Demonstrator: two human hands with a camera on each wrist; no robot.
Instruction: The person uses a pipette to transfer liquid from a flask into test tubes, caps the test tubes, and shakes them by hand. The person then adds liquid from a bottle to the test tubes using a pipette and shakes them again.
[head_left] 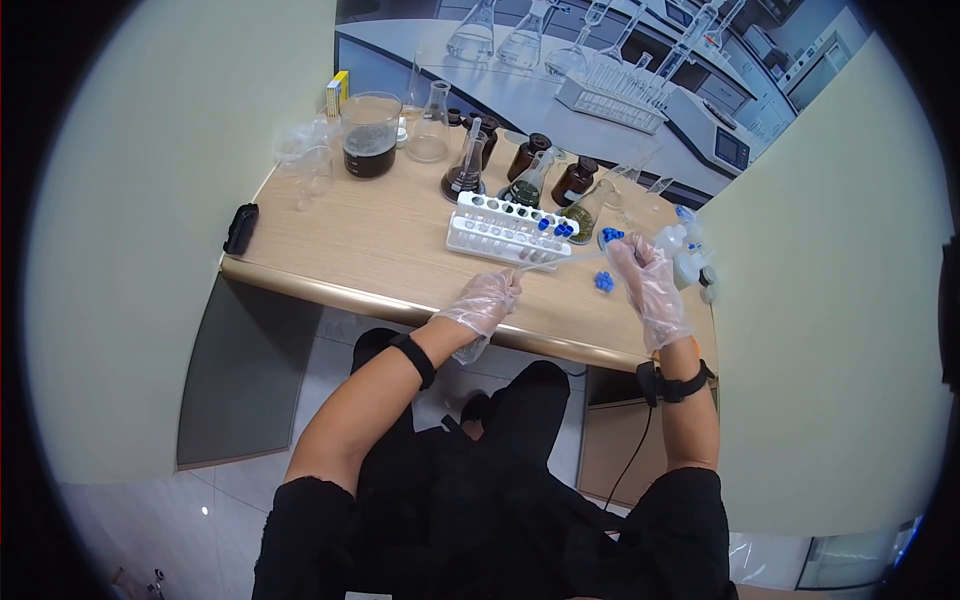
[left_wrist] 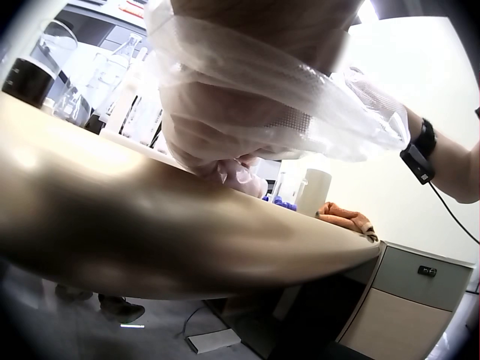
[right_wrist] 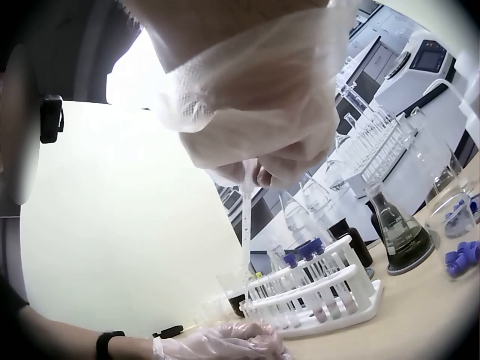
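My right hand, in a clear plastic glove, pinches the bulb end of a translucent plastic dropper. Graduation marks run along its stem, which slopes down toward my gloved left hand at the front edge of the table. The left fingers are curled around a clear test tube, mostly hidden by the hand, and the dropper's tip ends at these fingers. Just beyond stands a white test tube rack, with clear tubes and several blue caps at its right end. Pinkish liquid shows low in some tubes in the right wrist view.
Loose blue caps lie right of the rack, more in a small glass dish. Behind stand conical flasks with dark contents, brown bottles and a large beaker of dark liquid. White plastic bottles stand beyond my right hand.
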